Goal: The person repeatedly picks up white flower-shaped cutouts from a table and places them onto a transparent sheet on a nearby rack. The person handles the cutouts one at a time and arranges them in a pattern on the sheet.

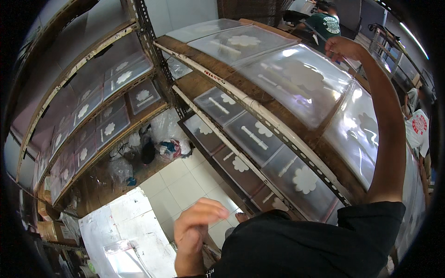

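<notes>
My right arm stretches up along the right side to the top shelf. There my right hand has its fingers bent together by the far edge of a clear plastic sheet. A thin pale line shows beside the fingertips, but what they grip is too small to make out. Under the sheet lie a white flower-shaped piece and a white baluster-shaped strip. My left hand hangs in front of my body above the floor, fingers loosely bent and reaching rightward, with nothing visible in it.
Lower tiers hold more clear-covered panels with white flower shapes. A perforated metal shelf edge runs beside me. Another loaded rack stands left, above crumpled plastic bags. A white board lies low left. Two people are beyond the shelf.
</notes>
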Tool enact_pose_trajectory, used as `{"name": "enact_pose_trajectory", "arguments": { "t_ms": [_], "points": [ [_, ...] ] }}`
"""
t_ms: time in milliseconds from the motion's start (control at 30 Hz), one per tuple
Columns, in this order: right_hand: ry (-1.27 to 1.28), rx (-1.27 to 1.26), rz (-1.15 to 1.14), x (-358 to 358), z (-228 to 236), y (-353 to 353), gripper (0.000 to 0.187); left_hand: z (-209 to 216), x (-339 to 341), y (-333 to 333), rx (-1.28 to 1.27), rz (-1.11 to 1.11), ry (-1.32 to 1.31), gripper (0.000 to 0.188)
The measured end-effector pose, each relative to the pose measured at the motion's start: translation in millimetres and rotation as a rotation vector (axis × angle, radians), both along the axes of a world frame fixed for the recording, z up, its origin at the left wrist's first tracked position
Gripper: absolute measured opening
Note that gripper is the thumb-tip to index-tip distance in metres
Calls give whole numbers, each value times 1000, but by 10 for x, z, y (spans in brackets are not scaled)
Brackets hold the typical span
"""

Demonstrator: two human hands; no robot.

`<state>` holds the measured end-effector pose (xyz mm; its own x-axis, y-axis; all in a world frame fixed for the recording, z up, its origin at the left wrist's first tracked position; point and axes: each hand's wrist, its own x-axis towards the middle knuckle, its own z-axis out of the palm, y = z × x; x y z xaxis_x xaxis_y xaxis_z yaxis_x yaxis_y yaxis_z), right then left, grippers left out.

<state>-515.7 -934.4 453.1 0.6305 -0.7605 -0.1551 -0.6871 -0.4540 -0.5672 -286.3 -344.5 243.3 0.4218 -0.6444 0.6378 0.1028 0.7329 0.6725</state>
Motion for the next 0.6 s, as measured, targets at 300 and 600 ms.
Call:
{"name": "enact_pose_trajectory", "arguments": {
  "t_ms": [300,600],
  "points": [
    [-63,-34,-96,-130,-307,-235,27,1351,-757,-366,-401,-368,398,45],
    [-99,-32,-38,-100,-400,-435,23,1125,-776,-572,-548,-295,282,40]
  ]
}}
